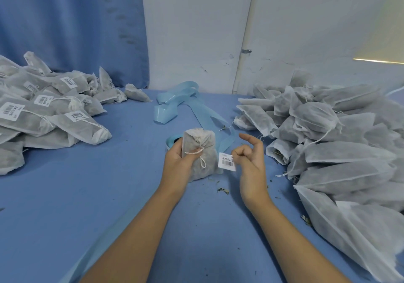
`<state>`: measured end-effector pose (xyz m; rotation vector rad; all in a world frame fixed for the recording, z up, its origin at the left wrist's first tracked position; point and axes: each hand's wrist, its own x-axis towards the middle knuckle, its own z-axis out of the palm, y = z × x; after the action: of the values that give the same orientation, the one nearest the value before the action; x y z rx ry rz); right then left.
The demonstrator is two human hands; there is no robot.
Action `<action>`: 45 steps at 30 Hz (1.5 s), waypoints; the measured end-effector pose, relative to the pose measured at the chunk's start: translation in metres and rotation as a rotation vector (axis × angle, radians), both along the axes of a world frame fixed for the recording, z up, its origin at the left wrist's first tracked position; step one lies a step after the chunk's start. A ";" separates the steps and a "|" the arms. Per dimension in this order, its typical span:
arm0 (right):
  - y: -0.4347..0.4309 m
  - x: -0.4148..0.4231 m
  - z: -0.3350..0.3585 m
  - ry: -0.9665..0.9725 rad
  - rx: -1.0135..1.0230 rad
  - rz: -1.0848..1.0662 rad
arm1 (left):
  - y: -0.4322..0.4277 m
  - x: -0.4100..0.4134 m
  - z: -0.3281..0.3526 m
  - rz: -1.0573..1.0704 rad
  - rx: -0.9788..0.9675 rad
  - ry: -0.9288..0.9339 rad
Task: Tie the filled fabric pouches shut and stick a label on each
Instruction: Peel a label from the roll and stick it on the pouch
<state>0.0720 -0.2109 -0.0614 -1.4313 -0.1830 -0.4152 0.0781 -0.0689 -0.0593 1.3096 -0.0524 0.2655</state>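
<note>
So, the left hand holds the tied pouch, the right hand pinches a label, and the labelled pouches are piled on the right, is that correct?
Not quite: the head view shows the labelled pouches piled on the left. The left hand does hold the tied pouch and the right hand pinches the label.

Pretty tight on both sides here. The labelled pile [43, 112] fills the left of the table [76, 206], and the unlabelled pile [338, 142] fills the right, from the back wall [196, 42] down to close beside my right forearm. Between them there's an open blue lane, widest on my near left. Straight ahead, loose blue tape [175, 105] sprawls across the back of that lane. Its roll [172, 141] sits just behind the pouch [200, 151] my left hand [178, 162] holds. My right hand [251, 158], pinching the label [227, 162], has bare cloth below it, only leaf crumbs [223, 189].
</note>
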 end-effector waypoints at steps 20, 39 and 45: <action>0.014 -0.008 -0.009 -0.180 -0.795 -0.055 | -0.002 -0.005 0.004 -0.120 -0.030 -0.050; 0.019 -0.009 0.001 0.314 -0.083 0.133 | -0.006 -0.005 0.006 -0.243 -0.233 0.086; 0.013 -0.007 0.006 0.354 0.143 0.064 | -0.008 -0.006 0.003 -0.342 -0.022 0.143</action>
<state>0.0653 -0.1983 -0.0557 -1.3305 0.0860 -0.1149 0.0725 -0.0766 -0.0566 1.2714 -0.1503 -0.1190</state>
